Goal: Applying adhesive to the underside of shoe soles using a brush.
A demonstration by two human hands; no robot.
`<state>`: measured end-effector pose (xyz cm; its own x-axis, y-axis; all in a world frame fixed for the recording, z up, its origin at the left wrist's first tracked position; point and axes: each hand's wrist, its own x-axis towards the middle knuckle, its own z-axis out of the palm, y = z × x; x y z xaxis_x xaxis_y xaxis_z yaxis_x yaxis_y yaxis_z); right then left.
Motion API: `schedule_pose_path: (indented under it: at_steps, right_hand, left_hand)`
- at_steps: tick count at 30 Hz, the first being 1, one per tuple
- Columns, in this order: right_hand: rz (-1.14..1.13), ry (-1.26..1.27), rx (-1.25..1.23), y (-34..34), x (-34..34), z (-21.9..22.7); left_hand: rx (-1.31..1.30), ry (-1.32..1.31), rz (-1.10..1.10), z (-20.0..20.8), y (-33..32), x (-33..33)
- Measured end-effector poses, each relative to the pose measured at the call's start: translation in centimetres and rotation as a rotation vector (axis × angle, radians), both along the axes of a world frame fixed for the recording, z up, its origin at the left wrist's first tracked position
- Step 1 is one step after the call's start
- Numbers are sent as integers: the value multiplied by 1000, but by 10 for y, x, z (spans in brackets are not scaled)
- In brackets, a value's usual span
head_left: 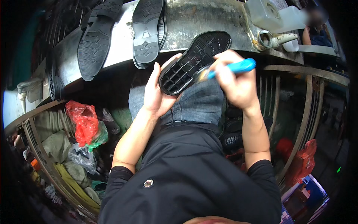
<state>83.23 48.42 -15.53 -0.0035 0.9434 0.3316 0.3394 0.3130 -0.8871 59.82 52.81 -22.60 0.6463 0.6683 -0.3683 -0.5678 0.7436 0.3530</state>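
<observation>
My left hand (158,91) holds a black shoe sole (186,69) by its heel end, with the hollow, ribbed side facing up. The sole is tilted, its toe end resting near the bench edge. In my right hand (235,80) is a brush with a blue handle (242,65). The brush's pale bristles (202,76) are at the right rim of the sole, near the heel grid. The fingers of my right hand are wrapped round the handle and slightly blurred.
Stacked black soles (147,35) and more soles (96,44) lie on the worn metal bench (186,18). At its right stand a translucent plastic container (263,15) and a small pot with a spout (265,39). Red plastic bags (82,119) hang by the left rail.
</observation>
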Motion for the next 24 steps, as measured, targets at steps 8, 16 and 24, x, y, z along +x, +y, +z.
schedule_pose_path:
  at_steps: [8, 16, 24]
  right_hand:
    - [-600, -251, 492, 40, -24, -33]
    - [-726, -410, 382, 98, 8, -108]
    - [-718, -452, 381, 105, -5, -107]
  left_hand:
    - [299, 22, 109, 26, 59, 44]
    - [404, 137, 197, 18, 224, 151]
    - [254, 299, 302, -38, 325, 234]
